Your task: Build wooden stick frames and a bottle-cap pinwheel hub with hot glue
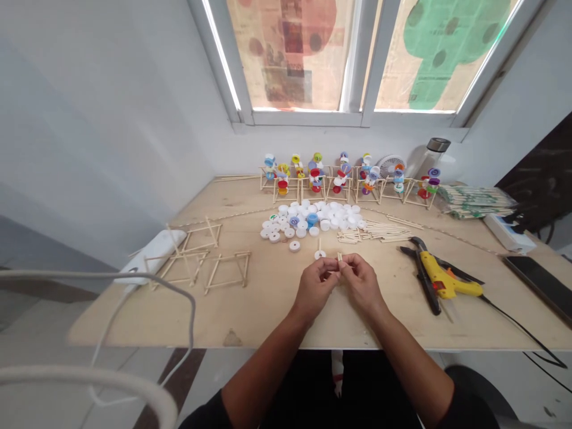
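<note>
My left hand (316,287) and my right hand (360,285) meet over the near middle of the wooden table, fingers closed in a pinch. Short pale wooden sticks (339,257) poke up between the fingertips; their lower ends are hidden by my fingers. Just beyond my left hand lies a white bottle cap (320,255) with a short stick standing out from it. A heap of mostly white caps (330,214), a few of them blue, spreads farther back. Beside it, to the right, is a loose pile of cut sticks (384,231).
Stick frames (227,271) stand at left, near a white power strip (154,256). Behind the caps are several stick frames bearing coloured caps (315,179). At right lie a yellow glue gun (447,280), black-handled pliers (428,283), and a phone (540,286).
</note>
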`<state>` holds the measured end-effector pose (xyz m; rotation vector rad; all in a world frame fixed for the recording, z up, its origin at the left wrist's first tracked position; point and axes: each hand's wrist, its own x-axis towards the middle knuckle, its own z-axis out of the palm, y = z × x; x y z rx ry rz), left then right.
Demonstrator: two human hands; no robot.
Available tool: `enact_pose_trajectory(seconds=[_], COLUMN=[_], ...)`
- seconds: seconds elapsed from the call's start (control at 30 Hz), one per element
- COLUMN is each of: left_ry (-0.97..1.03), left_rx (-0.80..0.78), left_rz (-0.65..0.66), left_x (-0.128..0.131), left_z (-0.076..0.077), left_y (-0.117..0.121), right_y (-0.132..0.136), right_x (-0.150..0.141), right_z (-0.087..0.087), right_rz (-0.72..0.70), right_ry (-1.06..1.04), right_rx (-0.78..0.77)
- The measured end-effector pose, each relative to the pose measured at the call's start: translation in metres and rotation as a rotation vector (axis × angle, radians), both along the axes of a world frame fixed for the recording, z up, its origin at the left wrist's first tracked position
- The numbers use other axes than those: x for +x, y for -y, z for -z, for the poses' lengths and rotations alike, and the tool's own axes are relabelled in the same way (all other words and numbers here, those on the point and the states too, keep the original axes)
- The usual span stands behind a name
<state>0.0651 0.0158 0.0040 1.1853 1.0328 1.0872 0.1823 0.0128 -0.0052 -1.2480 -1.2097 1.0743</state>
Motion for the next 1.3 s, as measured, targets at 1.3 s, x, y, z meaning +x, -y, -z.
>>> enact_pose_trajectory(seconds=[1.3], left_ry=[0.305], left_rx=[-0.348], left_rz=[-0.007], left_x=[-0.038], left_z=[-0.019], left_y=[0.055], right_y=[-0.052], right_x=[0.041], right_z=[-0.016], right_rz=[0.037], right_ry=[1.210], right_rx=[0.134])
